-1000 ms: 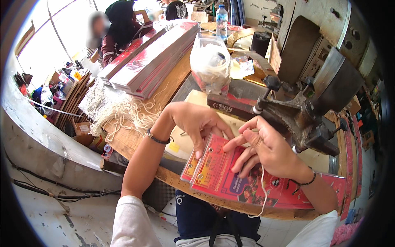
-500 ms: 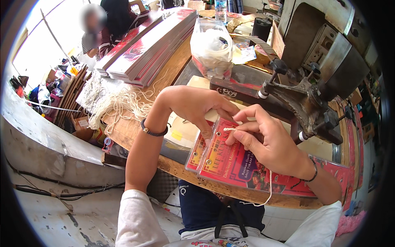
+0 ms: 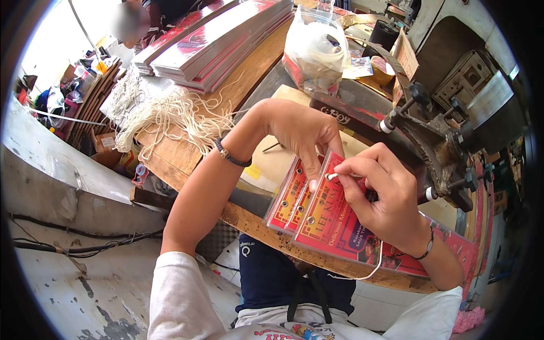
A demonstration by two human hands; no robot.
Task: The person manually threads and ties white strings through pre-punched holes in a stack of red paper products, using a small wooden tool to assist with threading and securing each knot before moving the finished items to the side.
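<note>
Several glossy red printed sign strips with metal eyelets lie fanned at the table's near edge. My left hand grips the upper edge of the top strip, its thumb down on the front between that strip and the ones beneath. Thumb and forefinger of my right hand pinch a white cord whose tip is at the top strip's upper eyelet. Whether the tip passes through cannot be made out. The cord's other part hangs below my right palm, over the table edge.
Loose white cords lie in a heap on the wooden table at left. Behind them are stacked long red-and-white strips. A filled plastic bag stands at the back. A metal machine with black knobs is at right. Someone sits at far left.
The cord's tip has come to the upper eyelet in my right fingers. The top strip has shifted right, so more strips and eyelets show beneath it. The whole view has tilted.
</note>
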